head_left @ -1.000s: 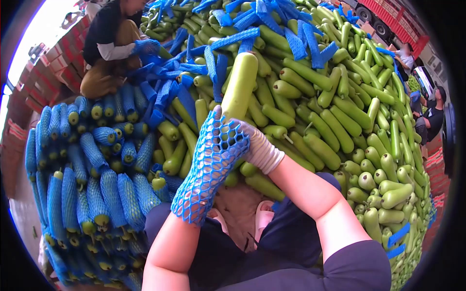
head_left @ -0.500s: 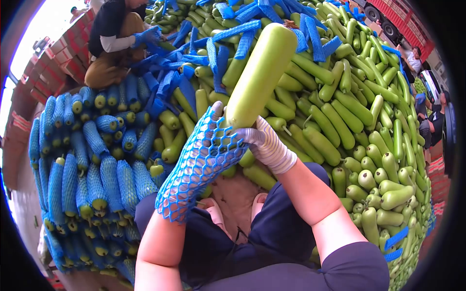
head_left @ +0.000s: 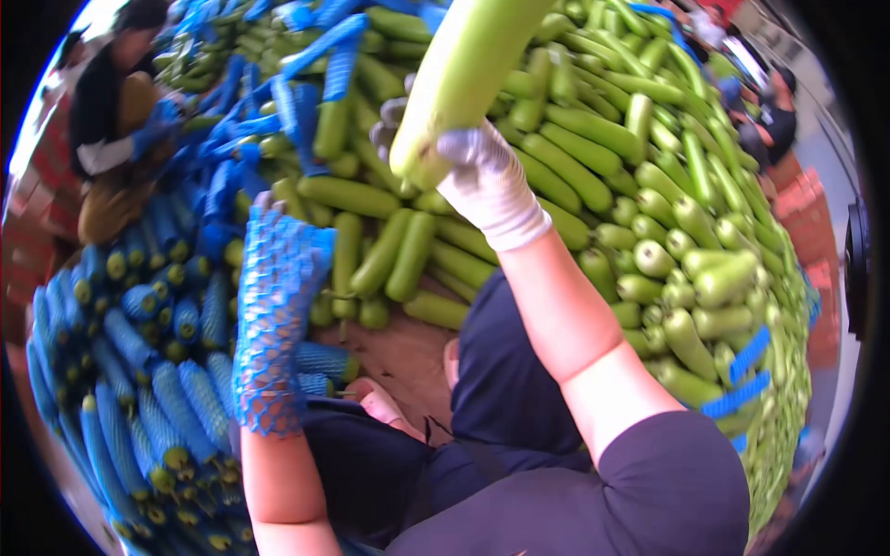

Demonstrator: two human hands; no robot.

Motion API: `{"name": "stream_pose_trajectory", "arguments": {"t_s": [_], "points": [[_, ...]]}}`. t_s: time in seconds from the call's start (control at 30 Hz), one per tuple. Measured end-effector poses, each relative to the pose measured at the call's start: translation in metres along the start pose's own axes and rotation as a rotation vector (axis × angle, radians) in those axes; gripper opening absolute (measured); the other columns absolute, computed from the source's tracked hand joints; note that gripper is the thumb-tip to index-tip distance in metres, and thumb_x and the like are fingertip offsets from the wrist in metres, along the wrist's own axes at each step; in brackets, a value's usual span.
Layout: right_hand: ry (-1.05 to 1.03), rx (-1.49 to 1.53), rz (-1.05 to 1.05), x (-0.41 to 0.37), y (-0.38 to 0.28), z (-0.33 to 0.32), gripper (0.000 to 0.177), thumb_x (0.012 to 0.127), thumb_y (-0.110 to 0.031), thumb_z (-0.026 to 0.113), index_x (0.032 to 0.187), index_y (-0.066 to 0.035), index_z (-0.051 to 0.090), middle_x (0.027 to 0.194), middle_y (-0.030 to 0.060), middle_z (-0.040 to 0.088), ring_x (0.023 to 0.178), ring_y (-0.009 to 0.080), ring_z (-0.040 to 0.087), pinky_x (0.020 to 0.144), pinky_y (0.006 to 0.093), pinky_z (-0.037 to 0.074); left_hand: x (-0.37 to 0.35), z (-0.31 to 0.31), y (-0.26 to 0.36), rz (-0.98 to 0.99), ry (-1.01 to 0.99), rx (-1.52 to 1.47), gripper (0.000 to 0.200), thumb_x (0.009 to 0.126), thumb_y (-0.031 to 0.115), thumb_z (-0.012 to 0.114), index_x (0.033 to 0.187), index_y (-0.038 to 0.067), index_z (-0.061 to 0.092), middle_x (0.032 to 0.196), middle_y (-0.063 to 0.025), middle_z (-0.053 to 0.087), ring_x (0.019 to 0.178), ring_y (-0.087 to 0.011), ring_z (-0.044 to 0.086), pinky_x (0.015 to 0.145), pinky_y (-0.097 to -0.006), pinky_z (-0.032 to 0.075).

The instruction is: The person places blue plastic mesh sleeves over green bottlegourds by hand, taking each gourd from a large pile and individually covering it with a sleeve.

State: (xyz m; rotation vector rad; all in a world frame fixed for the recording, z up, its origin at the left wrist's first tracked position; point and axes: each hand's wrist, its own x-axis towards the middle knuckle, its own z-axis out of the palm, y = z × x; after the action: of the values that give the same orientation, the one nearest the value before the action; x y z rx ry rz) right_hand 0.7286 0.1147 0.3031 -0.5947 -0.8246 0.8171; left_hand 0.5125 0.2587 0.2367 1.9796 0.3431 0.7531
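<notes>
A long pale-green bottle gourd (head_left: 464,79) is gripped near its lower end by my right hand (head_left: 487,181), which wears a striped light glove. The thumb presses on the near side and fingers show behind the far side. The gourd tilts up to the right, its top cut off by the view's edge. My left hand (head_left: 278,269) is raised apart from it, with a blue foam net sleeve (head_left: 269,343) pulled over the hand and wrist. Fingertips poke out of the net's upper end, stretched out and holding nothing visible.
Bare gourds (head_left: 575,153) lie heaped ahead and to the right. Netted gourds (head_left: 181,408) are stacked at my left. Loose blue net sleeves (head_left: 297,111) lie across the pile. A co-worker (head_left: 111,120) sits at the upper left; another person (head_left: 774,116) is at the upper right.
My left hand has left the gourd's lower end and moved left, the net still on it. My right hand has carried the gourd upward and slightly left. The whole view has shifted.
</notes>
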Motion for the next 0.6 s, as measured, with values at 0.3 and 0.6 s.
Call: {"name": "stream_pose_trajectory", "arguments": {"t_s": [0.3, 0.6], "points": [[0.736, -0.443, -0.109, -0.232, -0.176, -0.008, 0.053, 0.077, -0.031, 0.063, 0.116, 0.005, 0.055, 0.097, 0.0172, 0.066, 0.081, 0.0277, 0.065, 0.073, 0.0387, 0.054, 0.057, 0.049, -0.059, -0.163, -0.033, -0.467, 0.043, 0.099, 0.025, 0.044, 0.133, 0.000, 0.043, 0.125, -0.0140, 0.054, 0.114, -0.0254, 0.056, 0.103, -0.0382, 0.043], [1.484, -0.539, -0.622, -0.601, -0.250, 0.254, 0.052, 0.080, -0.025, 0.066, 0.120, 0.004, 0.051, 0.106, 0.0208, 0.061, 0.094, 0.0339, 0.061, 0.085, 0.0457, 0.053, 0.032, 0.113, 0.014, -0.347, -0.364, -0.532, 0.062, 0.099, 0.035, 0.049, 0.148, 0.005, 0.026, 0.151, -0.0138, 0.031, 0.137, -0.0278, 0.036, 0.113, -0.0405, 0.029]]}}
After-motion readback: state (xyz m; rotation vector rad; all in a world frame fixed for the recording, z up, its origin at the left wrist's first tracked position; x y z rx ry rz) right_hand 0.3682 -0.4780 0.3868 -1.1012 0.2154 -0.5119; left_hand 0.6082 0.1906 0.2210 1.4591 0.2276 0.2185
